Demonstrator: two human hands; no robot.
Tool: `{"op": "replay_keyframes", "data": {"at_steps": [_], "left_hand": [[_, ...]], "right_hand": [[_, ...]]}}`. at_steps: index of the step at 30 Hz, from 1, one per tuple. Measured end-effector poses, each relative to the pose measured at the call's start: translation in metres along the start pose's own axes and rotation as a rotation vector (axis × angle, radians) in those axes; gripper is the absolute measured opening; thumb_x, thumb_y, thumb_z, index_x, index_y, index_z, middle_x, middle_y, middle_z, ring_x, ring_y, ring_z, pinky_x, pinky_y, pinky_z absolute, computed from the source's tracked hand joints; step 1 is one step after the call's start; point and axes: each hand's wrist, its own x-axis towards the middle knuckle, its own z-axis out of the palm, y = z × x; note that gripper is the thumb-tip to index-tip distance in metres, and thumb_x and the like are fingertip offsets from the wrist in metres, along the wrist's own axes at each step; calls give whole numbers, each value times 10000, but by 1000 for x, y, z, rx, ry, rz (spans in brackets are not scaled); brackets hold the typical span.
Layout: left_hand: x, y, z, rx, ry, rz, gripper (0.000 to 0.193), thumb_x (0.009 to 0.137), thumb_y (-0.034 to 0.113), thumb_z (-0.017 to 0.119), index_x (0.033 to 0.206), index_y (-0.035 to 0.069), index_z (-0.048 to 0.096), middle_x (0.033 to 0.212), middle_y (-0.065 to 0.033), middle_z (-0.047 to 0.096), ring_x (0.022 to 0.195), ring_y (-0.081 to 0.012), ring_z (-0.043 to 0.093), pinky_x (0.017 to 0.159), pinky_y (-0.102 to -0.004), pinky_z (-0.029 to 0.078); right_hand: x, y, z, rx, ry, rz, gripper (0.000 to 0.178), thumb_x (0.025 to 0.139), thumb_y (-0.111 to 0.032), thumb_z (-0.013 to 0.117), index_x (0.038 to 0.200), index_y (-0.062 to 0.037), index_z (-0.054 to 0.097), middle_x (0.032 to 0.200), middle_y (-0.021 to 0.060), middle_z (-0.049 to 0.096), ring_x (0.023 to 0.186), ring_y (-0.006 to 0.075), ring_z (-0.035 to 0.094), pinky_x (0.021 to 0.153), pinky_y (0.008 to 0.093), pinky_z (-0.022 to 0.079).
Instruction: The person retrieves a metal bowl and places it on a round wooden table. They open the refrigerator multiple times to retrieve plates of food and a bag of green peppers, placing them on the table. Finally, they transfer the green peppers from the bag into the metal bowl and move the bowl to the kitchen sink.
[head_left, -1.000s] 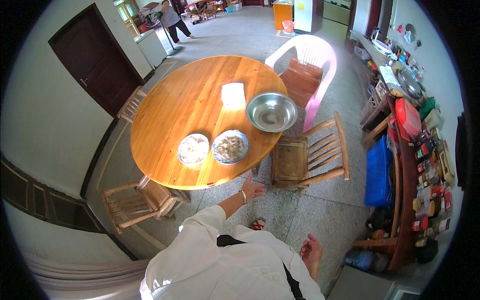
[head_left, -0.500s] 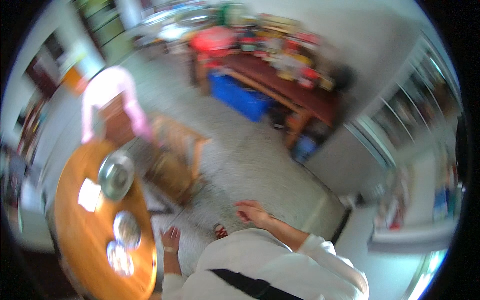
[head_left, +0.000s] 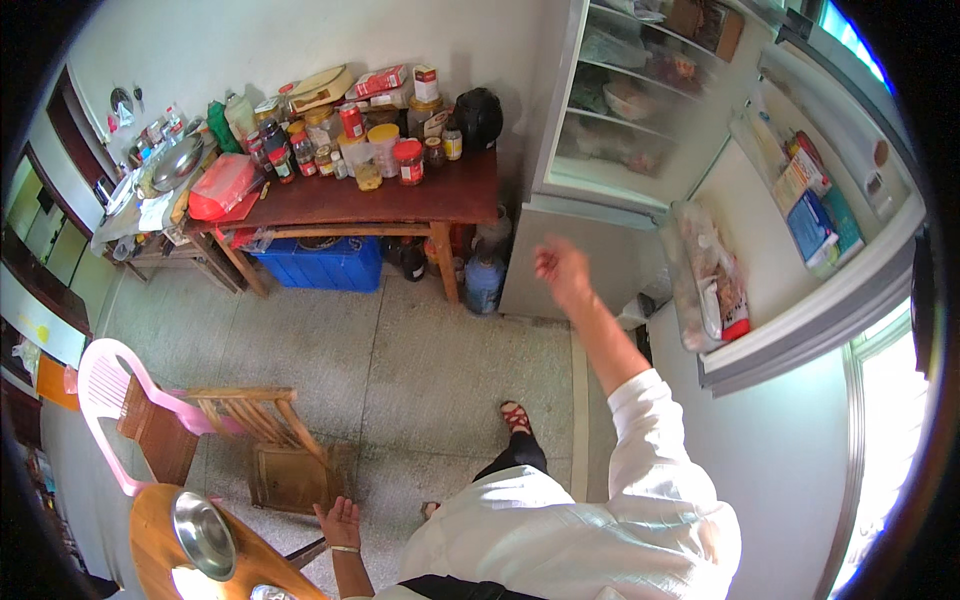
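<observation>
My right hand [head_left: 562,268] reaches forward in front of the fridge's grey lower door [head_left: 580,262]. Its fingers look bent, but motion smears them, and I see no object in them. Beyond and to the right, the fridge's upper compartment [head_left: 625,110] stands open, with bags and a bowl [head_left: 628,100] on its shelves. The opened fridge door [head_left: 790,240] carries bagged food [head_left: 715,275] and several packets [head_left: 812,225] in its racks. Low on the left, my left hand [head_left: 340,522] hangs with fingers apart and nothing in it, near a wooden chair [head_left: 295,470] and the table edge.
A wooden table [head_left: 155,530] bearing a metal basin [head_left: 204,535] is at lower left, beside a pink plastic chair [head_left: 105,385]. Along the wall, a dark red table [head_left: 390,198] holds several jars, with a blue crate [head_left: 325,265] and a water jug [head_left: 485,283] below.
My view has swung right and moved nearer the fridge, so its open compartment now shows fully. My right arm has stretched forward toward the fridge. The dining table has slid to the lower left.
</observation>
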Motion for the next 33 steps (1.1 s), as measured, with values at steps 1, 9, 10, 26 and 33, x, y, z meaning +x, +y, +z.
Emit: {"op": "replay_keyframes", "data": {"at_steps": [1, 9, 10, 26, 33], "left_hand": [[-8, -3, 20, -39, -12, -17, 677, 830, 81, 481, 1336, 331, 107, 923, -90, 564, 773, -200, 572, 634, -363, 510], [7, -109, 121, -72, -9, -105, 501, 878, 296, 442, 1320, 244, 211, 913, -113, 553, 748, -212, 566, 678, -379, 515], [4, -115, 139, -40, -4, -82, 497, 883, 315, 430, 1321, 232, 211, 916, -118, 552, 750, -218, 567, 679, -382, 514], [12, -157, 202, -536, -53, -352, 744, 795, 26, 472, 1355, 265, 44, 1097, -170, 460, 918, -283, 502, 777, -419, 472], [-14, -153, 258, -104, 83, -62, 764, 789, 40, 488, 1357, 266, 31, 1152, -176, 425, 954, -293, 482, 797, -420, 459]], "right_hand": [[30, -19, -11, 73, 22, -38, 221, 828, -176, 488, 901, 31, 510, 696, 126, 570, 544, 189, 529, 449, 302, 455], [231, -174, -69, 207, 249, -423, 336, 841, -155, 470, 1065, 63, 348, 777, 204, 566, 608, 286, 594, 501, 377, 526], [258, -192, -79, 216, 260, -404, 342, 852, -152, 460, 1089, 58, 330, 794, 215, 562, 616, 289, 599, 505, 379, 532], [420, -255, -135, 256, -90, -375, 295, 886, -176, 332, 1112, 12, 358, 1050, 216, 468, 816, 345, 578, 776, 431, 521], [411, -256, -121, 306, -104, -403, 359, 855, -113, 313, 1179, 40, 327, 1157, 240, 414, 1002, 380, 493, 830, 465, 499]]}}
